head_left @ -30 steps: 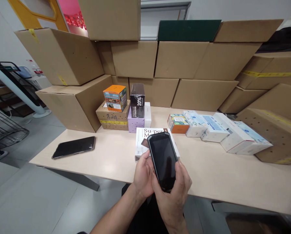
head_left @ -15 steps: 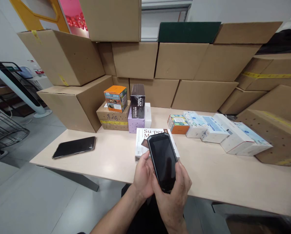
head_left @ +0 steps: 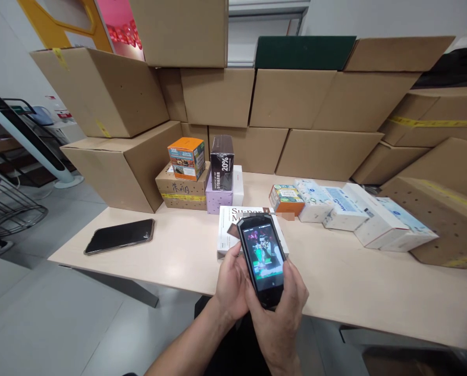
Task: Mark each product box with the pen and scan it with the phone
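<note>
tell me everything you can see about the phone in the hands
The phone has a thick, dark casing with angled corners, plastic or rubber by its look. Its lit screen shows 14:52 over a colourful picture. It is held screen up, its top leaning left. The right hand grips the lower end by both edges; the left hand cradles its left side. Behind its top lies a white box.

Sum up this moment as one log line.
left hand: touching held phone | right hand: gripping held phone | held phone: lit | other phone: on table, dark
</note>
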Action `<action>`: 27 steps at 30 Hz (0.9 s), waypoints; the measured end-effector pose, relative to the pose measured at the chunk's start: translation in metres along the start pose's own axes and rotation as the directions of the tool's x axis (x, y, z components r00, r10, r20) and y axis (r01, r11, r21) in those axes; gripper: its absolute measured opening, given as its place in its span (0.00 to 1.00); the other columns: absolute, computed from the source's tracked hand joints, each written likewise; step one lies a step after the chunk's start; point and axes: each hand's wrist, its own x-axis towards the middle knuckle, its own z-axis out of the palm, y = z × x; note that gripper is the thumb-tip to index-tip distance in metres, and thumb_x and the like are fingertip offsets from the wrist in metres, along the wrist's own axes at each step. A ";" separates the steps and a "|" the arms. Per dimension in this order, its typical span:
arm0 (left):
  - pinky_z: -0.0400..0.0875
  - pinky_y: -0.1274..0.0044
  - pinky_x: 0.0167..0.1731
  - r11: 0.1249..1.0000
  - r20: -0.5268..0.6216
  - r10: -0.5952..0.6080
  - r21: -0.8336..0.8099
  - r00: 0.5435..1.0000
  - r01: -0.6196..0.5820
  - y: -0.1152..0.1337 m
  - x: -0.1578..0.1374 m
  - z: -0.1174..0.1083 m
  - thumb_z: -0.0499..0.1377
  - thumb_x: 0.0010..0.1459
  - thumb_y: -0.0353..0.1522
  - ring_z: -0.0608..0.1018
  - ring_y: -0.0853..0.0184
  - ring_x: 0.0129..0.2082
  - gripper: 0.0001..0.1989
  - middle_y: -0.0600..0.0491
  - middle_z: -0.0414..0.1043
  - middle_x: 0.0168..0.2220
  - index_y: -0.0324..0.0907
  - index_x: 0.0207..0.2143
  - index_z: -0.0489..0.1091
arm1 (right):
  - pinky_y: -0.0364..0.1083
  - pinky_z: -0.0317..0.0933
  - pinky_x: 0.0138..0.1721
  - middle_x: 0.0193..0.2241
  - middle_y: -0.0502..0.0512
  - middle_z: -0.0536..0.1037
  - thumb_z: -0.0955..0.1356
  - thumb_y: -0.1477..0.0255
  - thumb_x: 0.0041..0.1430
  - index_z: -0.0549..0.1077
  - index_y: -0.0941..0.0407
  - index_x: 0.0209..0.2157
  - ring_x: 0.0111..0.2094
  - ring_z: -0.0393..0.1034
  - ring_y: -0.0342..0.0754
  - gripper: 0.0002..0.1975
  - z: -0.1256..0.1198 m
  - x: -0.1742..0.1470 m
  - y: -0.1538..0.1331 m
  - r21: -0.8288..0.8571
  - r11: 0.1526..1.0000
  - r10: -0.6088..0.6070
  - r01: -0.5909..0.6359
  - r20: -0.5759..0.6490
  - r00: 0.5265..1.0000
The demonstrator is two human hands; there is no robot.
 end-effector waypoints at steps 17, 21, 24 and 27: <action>0.71 0.73 0.42 0.371 0.208 0.563 0.801 0.800 -0.470 -0.006 -0.035 -0.046 0.57 0.64 0.33 0.77 0.64 0.41 0.10 0.49 0.76 0.40 0.44 0.45 0.76 | 0.72 0.57 0.56 0.56 0.78 0.69 0.75 0.59 0.51 0.59 0.65 0.66 0.58 0.64 0.74 0.46 -0.058 0.032 0.071 -0.328 0.925 0.163 -0.189 -0.106 0.981; 0.70 0.71 0.46 -0.306 0.534 0.699 0.825 0.476 -0.476 0.023 -0.039 -0.055 0.59 0.61 0.26 0.73 0.64 0.45 0.16 0.50 0.69 0.42 0.48 0.50 0.72 | 0.73 0.58 0.54 0.52 0.82 0.71 0.70 0.55 0.56 0.60 0.71 0.64 0.55 0.65 0.79 0.44 -0.078 0.038 0.106 -0.474 0.852 0.258 -0.220 0.016 0.966; 0.69 0.65 0.52 -0.358 0.414 0.701 0.909 0.580 -0.214 0.042 -0.034 -0.055 0.61 0.59 0.30 0.70 0.59 0.54 0.21 0.47 0.65 0.51 0.48 0.55 0.68 | 0.72 0.59 0.53 0.51 0.83 0.71 0.66 0.52 0.59 0.60 0.73 0.63 0.53 0.66 0.80 0.43 -0.083 0.040 0.118 -0.538 0.817 0.309 -0.207 0.106 0.945; 0.66 0.61 0.59 -0.309 0.274 0.639 0.947 0.719 -0.086 0.051 -0.030 -0.059 0.63 0.59 0.35 0.64 0.55 0.63 0.28 0.45 0.59 0.60 0.50 0.61 0.62 | 0.72 0.61 0.51 0.48 0.84 0.72 0.64 0.50 0.59 0.60 0.73 0.63 0.51 0.68 0.82 0.44 -0.084 0.042 0.126 -0.573 0.792 0.360 -0.210 0.161 0.919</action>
